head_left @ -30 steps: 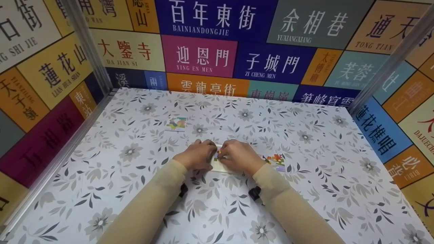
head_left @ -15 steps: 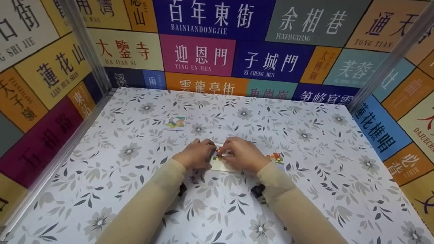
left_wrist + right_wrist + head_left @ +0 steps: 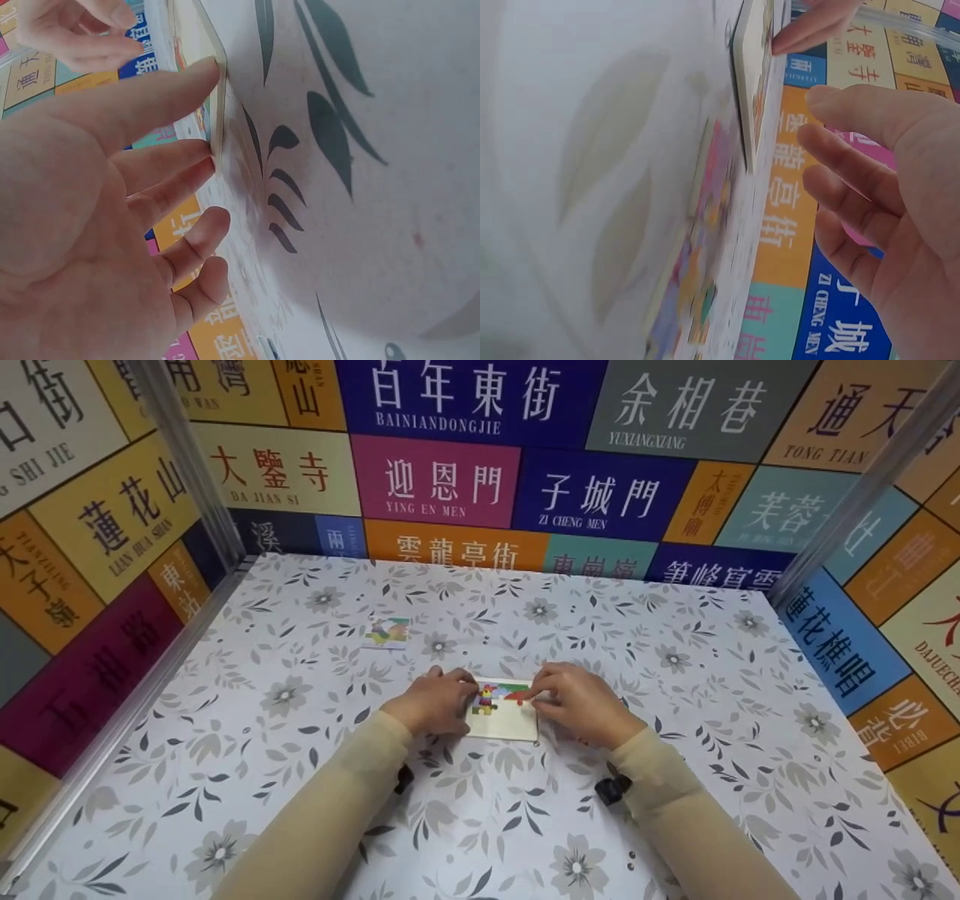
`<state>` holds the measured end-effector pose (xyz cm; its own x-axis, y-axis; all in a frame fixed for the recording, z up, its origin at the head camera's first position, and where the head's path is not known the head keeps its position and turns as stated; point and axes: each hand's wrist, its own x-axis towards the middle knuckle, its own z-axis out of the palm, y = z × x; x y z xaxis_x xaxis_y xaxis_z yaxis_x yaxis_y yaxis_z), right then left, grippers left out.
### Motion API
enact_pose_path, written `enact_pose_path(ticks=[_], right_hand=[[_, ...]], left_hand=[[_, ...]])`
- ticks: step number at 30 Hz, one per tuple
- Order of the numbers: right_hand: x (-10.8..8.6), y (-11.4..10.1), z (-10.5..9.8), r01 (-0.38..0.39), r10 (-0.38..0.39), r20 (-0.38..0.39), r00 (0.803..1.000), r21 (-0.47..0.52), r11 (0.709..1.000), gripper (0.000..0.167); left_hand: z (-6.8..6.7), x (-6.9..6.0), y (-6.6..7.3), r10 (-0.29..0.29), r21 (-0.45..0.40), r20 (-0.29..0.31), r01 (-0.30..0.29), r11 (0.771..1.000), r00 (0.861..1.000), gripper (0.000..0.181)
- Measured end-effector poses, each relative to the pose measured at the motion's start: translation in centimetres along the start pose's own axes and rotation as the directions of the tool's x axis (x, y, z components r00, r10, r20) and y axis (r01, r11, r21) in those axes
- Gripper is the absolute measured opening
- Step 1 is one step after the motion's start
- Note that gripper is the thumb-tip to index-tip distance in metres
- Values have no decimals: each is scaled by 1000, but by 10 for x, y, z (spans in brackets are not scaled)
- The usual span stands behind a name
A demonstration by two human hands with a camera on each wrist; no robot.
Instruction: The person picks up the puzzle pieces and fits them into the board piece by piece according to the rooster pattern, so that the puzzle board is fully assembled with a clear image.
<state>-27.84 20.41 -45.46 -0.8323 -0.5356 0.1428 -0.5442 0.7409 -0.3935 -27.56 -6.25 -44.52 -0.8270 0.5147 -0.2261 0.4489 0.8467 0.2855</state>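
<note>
In the head view a shallow puzzle board point(image 3: 504, 726) lies flat on the table. Colourful pieces point(image 3: 486, 699) fill its left and upper parts, and pale bare board shows below. My left hand point(image 3: 433, 703) holds the board's left side, its thumb and first fingertips on the edge in the left wrist view. My right hand point(image 3: 581, 701) hovers at the board's right side, fingers loosely bent. No piece shows between its fingers in the right wrist view. Several loose puzzle pieces point(image 3: 714, 169) lie on the table near the right hand, which hides them in the head view.
A separate colourful puzzle section point(image 3: 387, 633) lies farther back on the left. The tabletop point(image 3: 450, 825) has a grey leaf and flower print. Printed wall panels point(image 3: 442, 484) stand behind and at both sides, with clear corner posts point(image 3: 214, 502).
My right hand has drawn back to the right, uncovering the board's upper pieces and bare right part and covering the loose pieces there. The left hand stays at the board's left side.
</note>
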Motion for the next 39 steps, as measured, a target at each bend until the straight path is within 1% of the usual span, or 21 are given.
enact_pose_path(ticks=[4,8,13,16,21,26,29,35,39], right_hand=[[-10,9,-5,-26,26,-1,1000,-7,1000,11],[-17,19,-8,-32,32,-11,999,-17,999,11],[-23,30,-13,-92,91,-22,996,-33,995,14],[-25,35,-17,-123,123,-10,992,-43,991,14],[-29,43,-24,-132,133,16,991,-55,990,15],[-36,53,-30,-167,169,38,985,-45,985,18],[-40,57,-31,-191,193,49,980,-34,981,18],[-45,61,-30,-188,189,64,980,-19,982,18],[-45,64,-28,-210,210,80,975,-3,978,19]], left_hand=[[2,1,0,-6,-13,-1,6,1000,1000,64],[4,2,0,-18,-29,1,18,999,1000,65],[3,3,0,-19,-18,-3,19,1000,1000,64],[3,4,0,-13,0,-12,13,1000,1000,64],[2,3,2,-7,6,-29,7,1000,1000,64],[3,2,2,1,33,-40,0,999,999,64],[4,2,2,-7,31,-37,8,999,999,63],[4,3,1,-19,18,-31,20,1000,999,64],[4,2,1,-23,-8,-22,23,1000,999,64]])
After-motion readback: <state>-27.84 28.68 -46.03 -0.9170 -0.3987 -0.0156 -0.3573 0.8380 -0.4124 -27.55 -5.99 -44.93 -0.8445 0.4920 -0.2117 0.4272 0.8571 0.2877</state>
